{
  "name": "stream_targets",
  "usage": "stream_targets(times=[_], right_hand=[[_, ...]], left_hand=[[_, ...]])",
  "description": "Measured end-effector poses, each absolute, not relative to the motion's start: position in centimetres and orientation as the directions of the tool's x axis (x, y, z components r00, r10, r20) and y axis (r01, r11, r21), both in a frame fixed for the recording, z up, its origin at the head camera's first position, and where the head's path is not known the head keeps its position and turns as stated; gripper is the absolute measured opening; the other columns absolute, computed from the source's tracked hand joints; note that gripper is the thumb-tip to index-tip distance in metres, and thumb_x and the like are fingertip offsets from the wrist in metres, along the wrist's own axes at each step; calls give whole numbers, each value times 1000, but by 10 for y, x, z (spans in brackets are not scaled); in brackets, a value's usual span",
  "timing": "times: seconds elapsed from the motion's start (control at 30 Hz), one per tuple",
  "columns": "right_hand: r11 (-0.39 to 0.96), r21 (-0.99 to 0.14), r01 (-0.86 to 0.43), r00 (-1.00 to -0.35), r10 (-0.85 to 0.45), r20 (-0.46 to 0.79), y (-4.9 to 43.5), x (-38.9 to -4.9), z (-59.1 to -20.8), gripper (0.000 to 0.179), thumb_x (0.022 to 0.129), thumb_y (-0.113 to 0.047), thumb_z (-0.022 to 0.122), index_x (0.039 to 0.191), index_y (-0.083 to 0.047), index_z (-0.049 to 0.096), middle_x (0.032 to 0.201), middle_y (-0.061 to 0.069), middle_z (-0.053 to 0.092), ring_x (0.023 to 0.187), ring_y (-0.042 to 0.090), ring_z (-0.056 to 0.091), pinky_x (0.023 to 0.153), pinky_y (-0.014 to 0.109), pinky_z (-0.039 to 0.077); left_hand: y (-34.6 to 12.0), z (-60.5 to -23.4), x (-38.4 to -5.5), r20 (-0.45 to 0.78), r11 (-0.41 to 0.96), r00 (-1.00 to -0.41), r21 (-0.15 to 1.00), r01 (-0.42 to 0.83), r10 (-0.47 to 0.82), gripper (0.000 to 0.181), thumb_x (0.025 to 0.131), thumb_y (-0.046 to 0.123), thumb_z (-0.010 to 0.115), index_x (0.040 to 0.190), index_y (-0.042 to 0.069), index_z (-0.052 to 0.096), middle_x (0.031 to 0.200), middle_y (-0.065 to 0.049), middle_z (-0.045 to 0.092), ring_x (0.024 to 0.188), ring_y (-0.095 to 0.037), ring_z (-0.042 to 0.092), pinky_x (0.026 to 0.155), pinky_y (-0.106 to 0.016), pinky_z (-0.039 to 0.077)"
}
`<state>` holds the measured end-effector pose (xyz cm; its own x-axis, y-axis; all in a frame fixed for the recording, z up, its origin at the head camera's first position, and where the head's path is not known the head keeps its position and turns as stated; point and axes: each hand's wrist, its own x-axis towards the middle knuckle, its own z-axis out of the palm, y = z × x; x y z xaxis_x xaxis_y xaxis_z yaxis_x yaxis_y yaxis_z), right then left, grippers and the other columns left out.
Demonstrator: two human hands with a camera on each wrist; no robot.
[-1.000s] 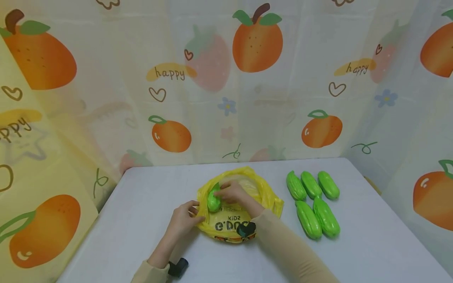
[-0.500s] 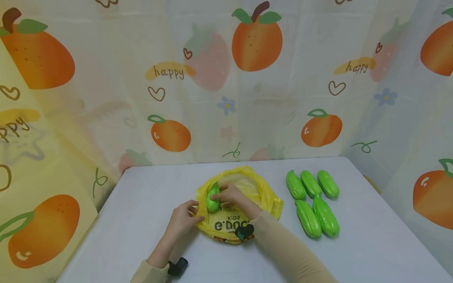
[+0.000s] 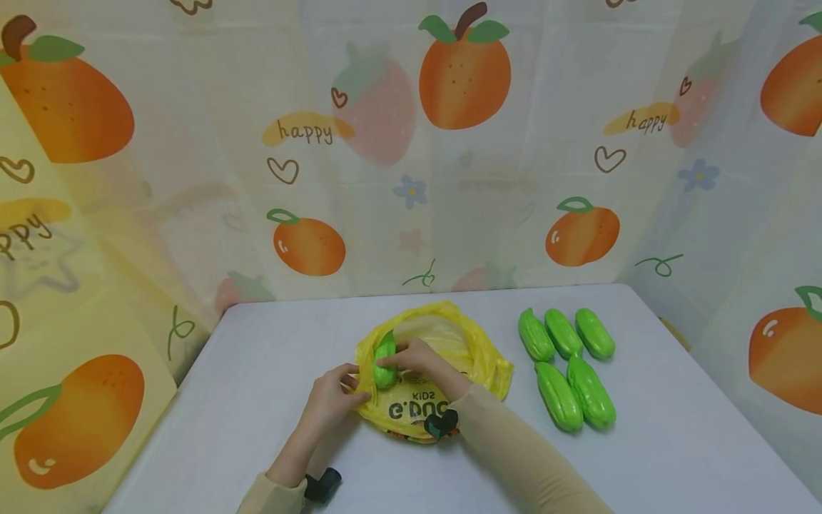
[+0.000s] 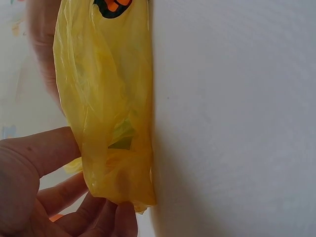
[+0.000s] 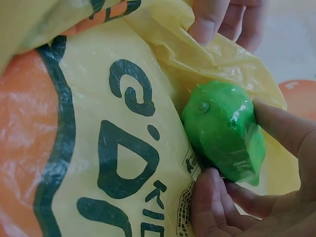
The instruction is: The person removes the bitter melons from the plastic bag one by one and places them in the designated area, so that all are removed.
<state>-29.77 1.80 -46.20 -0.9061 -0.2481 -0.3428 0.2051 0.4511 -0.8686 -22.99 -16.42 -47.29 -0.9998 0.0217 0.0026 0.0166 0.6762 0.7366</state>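
Note:
A yellow plastic bag (image 3: 475,343) printed with dark letters lies on the table, its mouth spread wide. My left hand (image 3: 334,396) pinches the bag's left rim, thumb on one side and fingers on the other, as the left wrist view shows. Inside the bag's left part, my right hand (image 3: 420,360) holds a glossy green gourd (image 3: 384,350) between thumb and fingers. Up close in the right wrist view, the same gourd (image 5: 222,131) has a small round nub at its end and leans by the bag's wall. Only a dim green patch shows through the plastic in the left wrist view.
To the bag's right lie several similar green gourds (image 3: 565,371), grouped in two rows on the white table (image 3: 257,357). A curtain with printed fruit (image 3: 466,78) hangs behind. Each wrist carries a dark camera mount, one of them the left mount (image 3: 323,485).
The right hand and the gourd have shifted slightly left inside the bag. The left hand stays at the rim, and the gourds on the right have not moved.

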Motion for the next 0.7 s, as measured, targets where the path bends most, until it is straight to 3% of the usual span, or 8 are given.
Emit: stream_targets(times=[0.33, 0.7], right_hand=[[347, -895, 281, -887, -262, -380, 16, -296, -460, 53, 78, -18, 77, 118, 8, 55, 108, 15, 62, 98, 28, 63, 76, 38, 56], [324, -904, 280, -890, -266, -371, 16, -293, -459, 47, 77, -15, 79, 113, 6, 58, 103, 13, 62, 91, 26, 63, 70, 37, 57]], left_hand=[[-164, -474, -230, -5, 680, -1000, 733, 10, 20, 43, 73, 16, 80, 112, 7, 64, 84, -3, 63, 76, -17, 57, 61, -28, 47], [-165, -473, -230, -9, 673, -1000, 740, 2, 13, 42, 73, 16, 80, 111, 7, 65, 83, -3, 63, 75, -16, 57, 60, -26, 46]])
